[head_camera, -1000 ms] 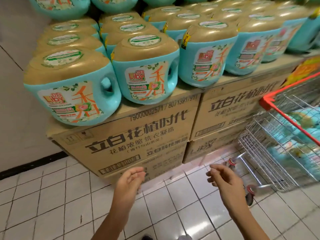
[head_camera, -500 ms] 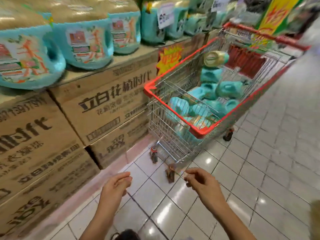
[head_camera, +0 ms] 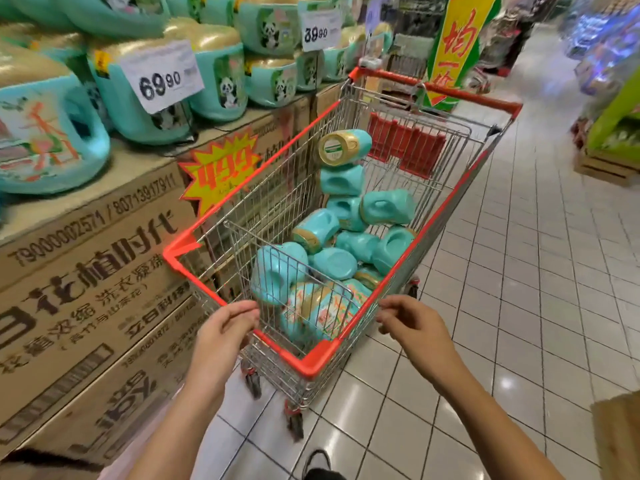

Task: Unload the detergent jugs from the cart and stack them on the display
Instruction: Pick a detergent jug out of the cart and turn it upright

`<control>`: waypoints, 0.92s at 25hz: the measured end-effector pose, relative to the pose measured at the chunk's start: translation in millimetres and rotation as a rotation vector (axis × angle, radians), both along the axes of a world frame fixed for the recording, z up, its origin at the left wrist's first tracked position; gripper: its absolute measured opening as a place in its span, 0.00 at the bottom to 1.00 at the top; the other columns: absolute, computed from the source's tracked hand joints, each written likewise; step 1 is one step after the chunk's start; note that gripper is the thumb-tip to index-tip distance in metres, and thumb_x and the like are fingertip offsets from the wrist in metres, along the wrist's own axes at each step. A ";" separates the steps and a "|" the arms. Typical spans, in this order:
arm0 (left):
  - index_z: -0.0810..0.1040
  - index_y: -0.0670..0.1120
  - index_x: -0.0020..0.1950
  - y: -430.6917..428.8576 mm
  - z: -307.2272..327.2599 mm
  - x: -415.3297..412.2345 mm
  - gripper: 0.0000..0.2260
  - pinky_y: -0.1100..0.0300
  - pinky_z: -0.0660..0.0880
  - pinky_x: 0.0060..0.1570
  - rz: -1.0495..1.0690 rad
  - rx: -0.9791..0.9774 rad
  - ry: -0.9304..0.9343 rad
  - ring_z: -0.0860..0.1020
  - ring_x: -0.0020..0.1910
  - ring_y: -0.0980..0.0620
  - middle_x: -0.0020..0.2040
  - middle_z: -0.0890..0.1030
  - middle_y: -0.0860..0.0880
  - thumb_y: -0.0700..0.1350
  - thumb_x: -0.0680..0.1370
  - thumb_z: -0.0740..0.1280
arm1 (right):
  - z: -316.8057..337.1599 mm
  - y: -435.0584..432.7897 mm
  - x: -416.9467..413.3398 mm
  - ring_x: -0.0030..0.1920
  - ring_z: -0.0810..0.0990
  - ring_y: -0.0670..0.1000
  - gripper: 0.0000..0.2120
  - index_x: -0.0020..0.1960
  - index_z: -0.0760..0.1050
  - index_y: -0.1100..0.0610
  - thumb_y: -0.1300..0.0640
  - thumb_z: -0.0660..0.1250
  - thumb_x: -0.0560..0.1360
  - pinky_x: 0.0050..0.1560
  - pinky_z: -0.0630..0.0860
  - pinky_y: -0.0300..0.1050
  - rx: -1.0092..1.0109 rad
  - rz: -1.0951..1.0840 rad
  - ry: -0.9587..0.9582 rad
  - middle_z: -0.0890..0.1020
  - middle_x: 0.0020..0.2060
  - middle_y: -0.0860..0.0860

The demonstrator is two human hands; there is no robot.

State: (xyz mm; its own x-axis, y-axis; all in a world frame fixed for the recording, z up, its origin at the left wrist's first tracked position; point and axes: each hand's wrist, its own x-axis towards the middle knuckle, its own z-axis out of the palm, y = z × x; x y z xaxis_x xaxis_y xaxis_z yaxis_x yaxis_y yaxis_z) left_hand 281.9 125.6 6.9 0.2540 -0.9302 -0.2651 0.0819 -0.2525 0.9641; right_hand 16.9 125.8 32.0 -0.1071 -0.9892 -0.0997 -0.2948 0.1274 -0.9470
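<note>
A wire cart with a red rim [head_camera: 445, 209] stands in the aisle, holding several teal detergent jugs [head_camera: 334, 263] with gold caps, lying jumbled on their sides. The nearest jug [head_camera: 313, 315] shows its label through the front wires. My left hand [head_camera: 227, 329] hovers at the cart's near left rim and my right hand [head_camera: 414, 322] at the near right rim. Both hold nothing, with fingers loosely curled and apart. On the left, the display [head_camera: 86, 230] of cardboard boxes carries rows of upright teal jugs [head_camera: 45, 133].
Price cards reading 69.90 [head_camera: 161, 77] and 38.90 [head_camera: 320, 29] hang on the display, and a starburst tag [head_camera: 220, 171] sticks to a box. A yellow banner [head_camera: 453, 46] stands behind the cart. White tiled aisle floor [head_camera: 519, 289] stretches right. My shoe [head_camera: 318, 462] shows below.
The view has swung right from the display front to the cart. Both hands rose from low over the floor up to the cart's near rim.
</note>
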 end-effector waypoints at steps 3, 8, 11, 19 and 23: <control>0.81 0.45 0.51 -73.8 16.7 -26.7 0.06 0.64 0.74 0.40 0.007 -0.018 0.013 0.80 0.42 0.53 0.44 0.84 0.46 0.36 0.77 0.67 | 16.9 -73.3 -26.7 0.39 0.80 0.51 0.10 0.46 0.77 0.50 0.65 0.67 0.76 0.45 0.78 0.41 -0.048 -0.018 -0.034 0.81 0.37 0.54; 0.81 0.46 0.54 -181.4 31.8 -72.6 0.07 0.60 0.74 0.44 -0.036 -0.023 -0.031 0.80 0.43 0.54 0.44 0.84 0.48 0.40 0.77 0.68 | 30.5 -197.2 -71.1 0.35 0.77 0.49 0.10 0.48 0.76 0.55 0.69 0.64 0.76 0.35 0.74 0.30 -0.111 -0.073 -0.049 0.78 0.38 0.59; 0.80 0.48 0.54 -247.5 33.2 -92.6 0.06 0.57 0.74 0.49 -0.039 -0.021 -0.048 0.80 0.45 0.52 0.45 0.84 0.47 0.41 0.78 0.68 | 22.0 -273.1 -96.7 0.36 0.78 0.51 0.08 0.55 0.76 0.61 0.67 0.64 0.77 0.36 0.74 0.34 -0.101 -0.080 -0.008 0.78 0.37 0.55; 0.78 0.46 0.60 -460.4 5.8 -151.6 0.09 0.61 0.73 0.45 0.050 0.039 -0.094 0.78 0.41 0.54 0.42 0.81 0.49 0.43 0.79 0.67 | -18.0 -524.1 -153.0 0.47 0.78 0.53 0.16 0.61 0.75 0.57 0.59 0.67 0.74 0.47 0.70 0.44 -0.150 0.206 0.451 0.81 0.53 0.54; 0.76 0.51 0.53 -541.9 -6.7 -176.3 0.06 0.60 0.71 0.41 0.165 0.167 0.049 0.74 0.39 0.56 0.44 0.78 0.51 0.51 0.80 0.64 | -33.7 -619.3 -160.9 0.57 0.74 0.52 0.23 0.67 0.70 0.60 0.55 0.70 0.74 0.53 0.66 0.41 -0.159 0.301 0.415 0.76 0.59 0.53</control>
State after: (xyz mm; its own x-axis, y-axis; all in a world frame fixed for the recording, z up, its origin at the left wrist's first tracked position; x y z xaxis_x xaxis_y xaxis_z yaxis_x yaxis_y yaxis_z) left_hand 105.6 -416.3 0.2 0.3819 -0.8195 -0.4273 0.1809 -0.3871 0.9041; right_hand -143.9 -493.5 -1.7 0.1849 -0.9818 0.0440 -0.6503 -0.1558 -0.7435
